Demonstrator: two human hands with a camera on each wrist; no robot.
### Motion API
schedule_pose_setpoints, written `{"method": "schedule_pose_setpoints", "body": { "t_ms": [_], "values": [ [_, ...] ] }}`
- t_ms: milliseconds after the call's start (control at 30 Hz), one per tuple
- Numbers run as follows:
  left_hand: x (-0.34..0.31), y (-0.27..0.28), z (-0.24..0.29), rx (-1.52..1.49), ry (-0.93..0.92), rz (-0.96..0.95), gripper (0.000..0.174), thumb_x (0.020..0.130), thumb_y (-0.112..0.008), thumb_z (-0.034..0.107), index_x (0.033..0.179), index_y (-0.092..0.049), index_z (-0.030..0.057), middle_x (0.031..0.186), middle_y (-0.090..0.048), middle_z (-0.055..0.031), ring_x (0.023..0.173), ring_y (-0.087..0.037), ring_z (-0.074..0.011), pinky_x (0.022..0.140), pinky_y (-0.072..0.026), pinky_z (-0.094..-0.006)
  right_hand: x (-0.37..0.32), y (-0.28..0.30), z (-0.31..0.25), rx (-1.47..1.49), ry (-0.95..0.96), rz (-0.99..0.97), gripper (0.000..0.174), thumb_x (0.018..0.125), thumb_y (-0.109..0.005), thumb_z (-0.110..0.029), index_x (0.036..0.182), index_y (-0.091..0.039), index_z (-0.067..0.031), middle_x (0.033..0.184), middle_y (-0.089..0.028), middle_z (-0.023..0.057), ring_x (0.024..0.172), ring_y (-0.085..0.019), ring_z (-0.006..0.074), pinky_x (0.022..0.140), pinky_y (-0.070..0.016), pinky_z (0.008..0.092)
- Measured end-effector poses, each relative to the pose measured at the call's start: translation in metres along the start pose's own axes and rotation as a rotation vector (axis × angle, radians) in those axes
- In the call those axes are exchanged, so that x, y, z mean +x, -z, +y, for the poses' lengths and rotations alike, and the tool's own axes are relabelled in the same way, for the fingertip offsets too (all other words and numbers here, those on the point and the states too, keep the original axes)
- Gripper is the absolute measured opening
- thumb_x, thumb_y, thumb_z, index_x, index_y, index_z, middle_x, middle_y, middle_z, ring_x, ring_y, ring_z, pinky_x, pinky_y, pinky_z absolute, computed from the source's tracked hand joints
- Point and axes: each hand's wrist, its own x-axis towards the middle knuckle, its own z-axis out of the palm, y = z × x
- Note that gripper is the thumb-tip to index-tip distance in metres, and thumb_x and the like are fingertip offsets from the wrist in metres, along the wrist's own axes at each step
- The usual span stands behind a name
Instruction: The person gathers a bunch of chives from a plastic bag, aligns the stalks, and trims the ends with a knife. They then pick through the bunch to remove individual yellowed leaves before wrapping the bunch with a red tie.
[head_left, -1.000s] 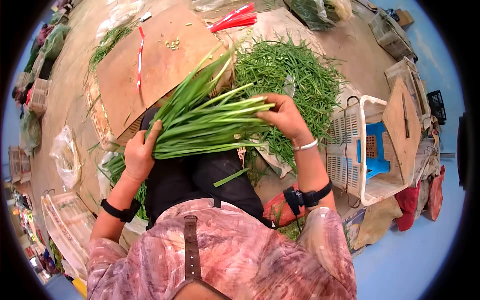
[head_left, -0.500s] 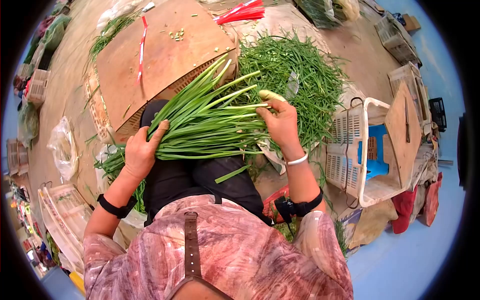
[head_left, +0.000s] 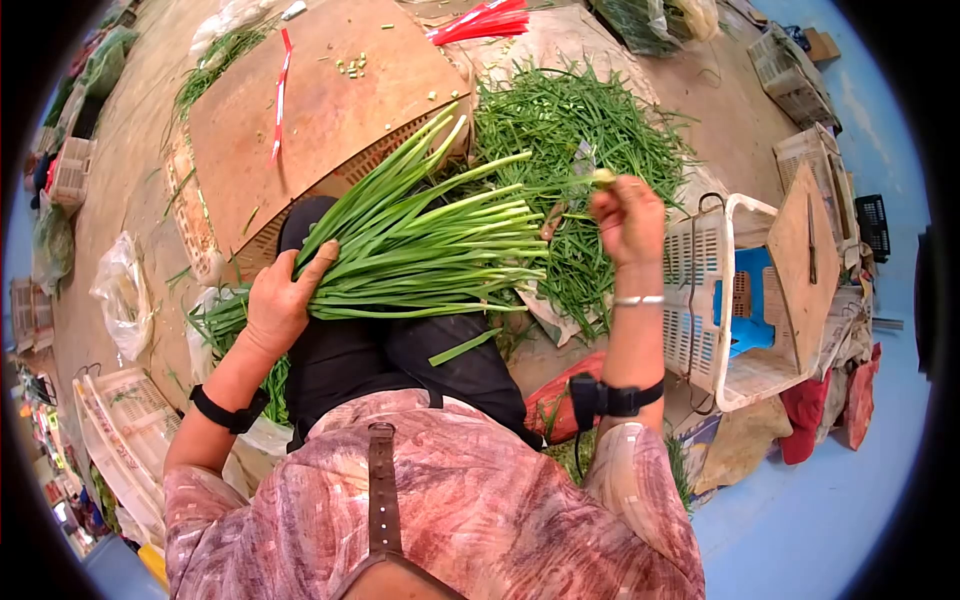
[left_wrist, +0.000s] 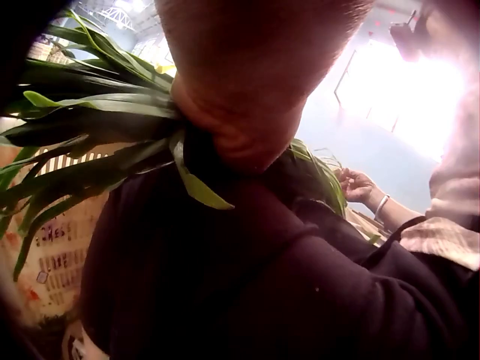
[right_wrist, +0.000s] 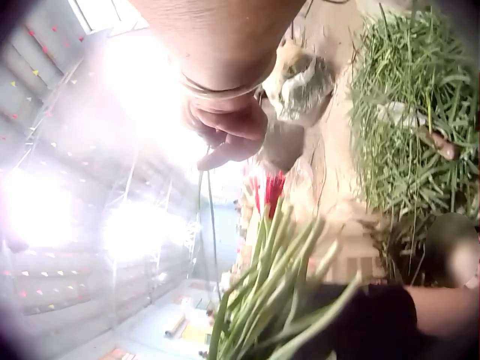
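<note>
My left hand [head_left: 280, 300] grips a thick bunch of garlic chives [head_left: 430, 240] across the lap, thumb on top, pale stem ends fanned to the right. In the left wrist view the leaf ends [left_wrist: 97, 105] spread out past that hand. Beyond the stem ends, my right hand [head_left: 632, 220] is raised with its fingers curled. From its fingertips thin green strands [right_wrist: 211, 217] trail in the right wrist view. A pale yellowish wrap [head_left: 603, 177] shows at one fingertip. Below lies a heap of loose chive leaves [head_left: 560, 120] with a knife [head_left: 552, 222] on it.
A board [head_left: 300, 120] on a crate bears a red-and-white strip [head_left: 281, 90] and chopped bits. Red ties [head_left: 480, 22] lie behind it. At the right stands a white plastic crate [head_left: 695, 300] with a wooden board [head_left: 803, 270]. A clear plastic bag [head_left: 125, 300] lies at the left.
My right hand has moved from the stem ends out to the right, over the leaf heap, drawing thin strands with it. The left hand keeps its grip on the bunch.
</note>
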Motion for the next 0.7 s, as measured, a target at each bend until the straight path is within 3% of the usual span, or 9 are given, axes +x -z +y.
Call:
{"method": "schedule_pose_setpoints", "body": {
  "t_ms": [133, 167, 233, 267, 333, 400, 533, 633, 700],
  "values": [
    [-0.003, 0.001, 0.0, 0.017, 0.0, -0.007, 0.064, 0.069, -0.056, 0.002, 0.129, -0.048, 0.0212, 0.089, -0.053, -0.0111, 0.064, -0.051, -0.0256, 0.057, -0.0427, -0.0343, 0.053, 0.088, -0.022, -0.274, 0.355, 0.544, 0.016, 0.083, -0.061, -0.01, 0.091, -0.06, 0.0039, 0.085, -0.064, 0.018, 0.072, -0.065, 0.0224, 0.064, -0.0543, 0.0317],
    [-0.003, 0.001, 0.0, 0.011, -0.002, -0.002, 0.063, 0.069, -0.056, 0.002, 0.129, -0.048, 0.0213, 0.089, -0.053, -0.0113, 0.064, -0.051, -0.0256, 0.057, -0.0427, -0.0342, 0.055, 0.101, -0.013, -0.275, 0.359, 0.543, 0.016, 0.083, -0.061, -0.01, 0.091, -0.06, 0.0039, 0.085, -0.064, 0.018, 0.072, -0.065, 0.0224, 0.064, -0.0543, 0.0317],
    [0.0, -0.001, 0.0, 0.006, 0.0, 0.01, 0.062, 0.07, -0.056, 0.003, 0.128, -0.049, 0.0213, 0.09, -0.053, -0.0115, 0.065, -0.052, -0.0256, 0.057, -0.0427, -0.0341, 0.051, 0.097, -0.007, -1.62, 0.494, 0.62, 0.033, 0.08, -0.066, -0.018, 0.1, -0.06, 0.0065, 0.092, -0.064, 0.0177, 0.084, -0.064, 0.0245, 0.074, -0.0511, 0.0325],
    [-0.001, -0.001, 0.001, 0.023, -0.004, 0.023, 0.061, 0.07, -0.057, 0.004, 0.128, -0.049, 0.0214, 0.09, -0.053, -0.0118, 0.065, -0.052, -0.0256, 0.057, -0.0428, -0.0339, 0.041, 0.081, -0.001, -1.362, 0.231, 0.321, 0.045, 0.077, -0.069, -0.024, 0.107, -0.058, 0.0077, 0.093, -0.064, 0.0157, 0.087, -0.062, 0.0235, 0.078, -0.0479, 0.0303],
    [-0.001, -0.002, 0.001, 0.039, -0.018, 0.029, 0.061, 0.07, -0.057, 0.005, 0.128, -0.049, 0.0214, 0.091, -0.054, -0.0122, 0.066, -0.053, -0.0256, 0.058, -0.0428, -0.0338, 0.001, 0.001, 0.011, -0.874, -0.165, -0.042, 0.036, 0.078, -0.067, -0.02, 0.102, -0.061, 0.0055, 0.087, -0.065, 0.0114, 0.077, -0.059, 0.0154, 0.068, -0.0477, 0.0287],
    [0.0, -0.002, 0.001, 0.038, 0.0, 0.008, 0.06, 0.071, -0.057, 0.006, 0.128, -0.05, 0.0217, 0.092, -0.054, -0.0128, 0.067, -0.053, -0.0264, 0.059, -0.0434, -0.0337, -0.015, -0.026, 0.029, -0.909, -0.328, -0.311, 0.028, 0.078, -0.067, -0.015, 0.097, -0.063, 0.0046, 0.081, -0.065, 0.0084, 0.074, -0.058, 0.0123, 0.064, -0.0469, 0.0257],
    [0.001, -0.002, 0.0, 0.003, 0.019, 0.01, 0.062, 0.069, -0.061, 0.006, 0.128, -0.049, 0.0213, 0.093, -0.053, -0.0132, 0.069, -0.054, -0.0284, 0.06, -0.0445, -0.0352, -0.033, -0.039, 0.043, -0.608, -0.259, -0.238, 0.014, 0.076, -0.066, -0.002, 0.089, -0.063, 0.0031, 0.077, -0.064, 0.0053, 0.071, -0.058, 0.0088, 0.063, -0.046, 0.0214],
    [-0.001, -0.003, -0.001, -0.211, 0.16, 0.006, 0.067, 0.064, -0.067, 0.004, 0.128, -0.05, 0.0187, 0.095, -0.052, -0.0142, 0.075, -0.056, -0.0325, 0.064, -0.0463, -0.0374, -0.059, -0.062, 0.02, -0.433, 0.066, -0.336, 0.013, 0.076, -0.064, 0.001, 0.088, -0.062, 0.0028, 0.074, -0.063, 0.0037, 0.065, -0.057, 0.0085, 0.06, -0.045, 0.0218],
    [-0.001, -0.003, 0.001, -0.23, 0.177, -0.008, 0.066, 0.065, -0.068, 0.005, 0.127, -0.05, 0.0162, 0.095, -0.052, -0.0145, 0.079, -0.056, -0.0321, 0.067, -0.0465, -0.0369, -0.051, -0.053, 0.032, -0.529, 0.01, -0.271, 0.012, 0.076, -0.064, 0.001, 0.087, -0.062, 0.003, 0.074, -0.063, 0.0039, 0.065, -0.056, 0.0085, 0.06, -0.0448, 0.0218]
  ]
}}
